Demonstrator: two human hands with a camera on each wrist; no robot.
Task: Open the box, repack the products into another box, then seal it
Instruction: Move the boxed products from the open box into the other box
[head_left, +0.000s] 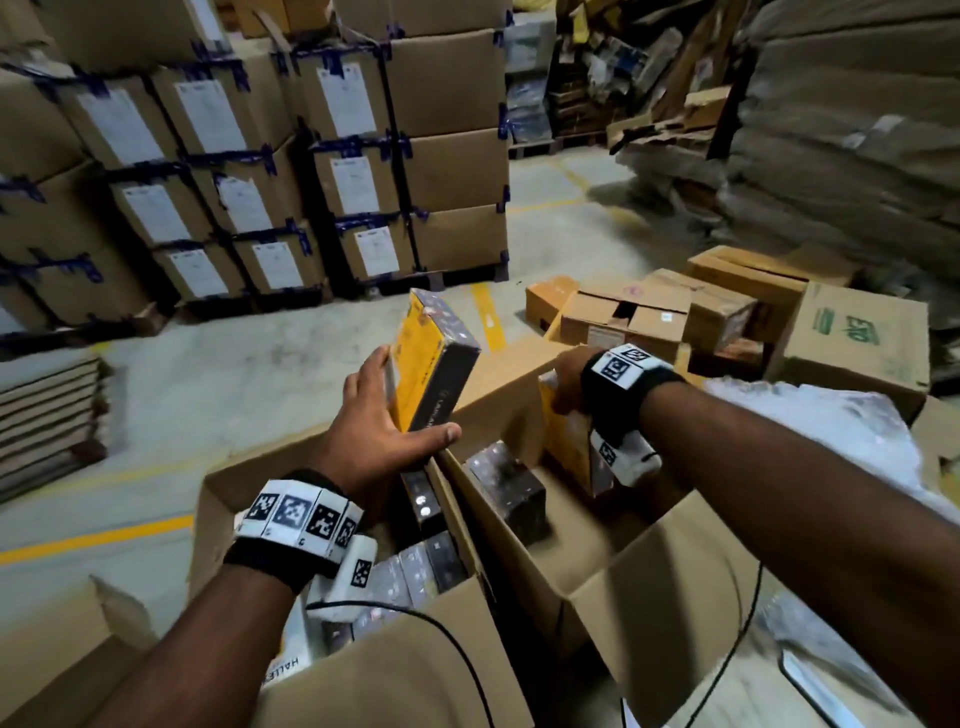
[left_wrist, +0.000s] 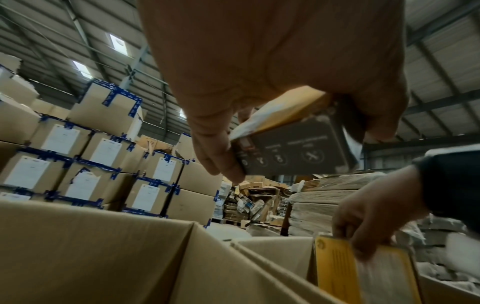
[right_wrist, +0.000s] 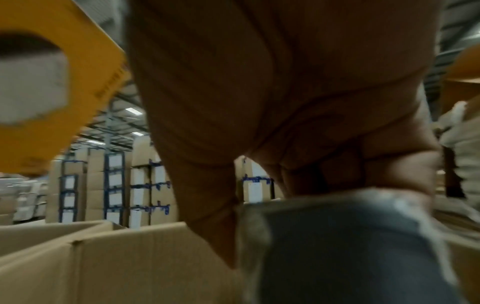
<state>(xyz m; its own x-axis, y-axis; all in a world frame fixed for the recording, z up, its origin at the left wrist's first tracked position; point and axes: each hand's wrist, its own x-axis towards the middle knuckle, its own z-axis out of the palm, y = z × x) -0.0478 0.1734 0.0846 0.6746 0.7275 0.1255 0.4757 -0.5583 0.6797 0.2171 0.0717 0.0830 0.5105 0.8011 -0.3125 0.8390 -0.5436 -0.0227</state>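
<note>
Two open cardboard boxes stand side by side: the left box (head_left: 234, 483) packed with several dark product boxes, the right box (head_left: 524, 395) holding a few. My left hand (head_left: 384, 415) grips a yellow-and-black product box (head_left: 431, 358) raised above the seam between them; the left wrist view shows its dark end (left_wrist: 293, 150) between thumb and fingers. My right hand (head_left: 569, 382) grips the top of another yellow product box (head_left: 566, 441) standing inside the right box, also seen from the left wrist (left_wrist: 363, 273). A dark product box (head_left: 509, 488) lies on the right box's floor.
Stacked sealed cartons with white labels (head_left: 249, 171) fill the back left. Loose opened cartons (head_left: 727, 317) sit on the floor at right, near piled flattened cardboard (head_left: 841, 130). White packing wrap (head_left: 810, 415) lies beside my right forearm. Flat sheets (head_left: 47, 415) are stacked at left.
</note>
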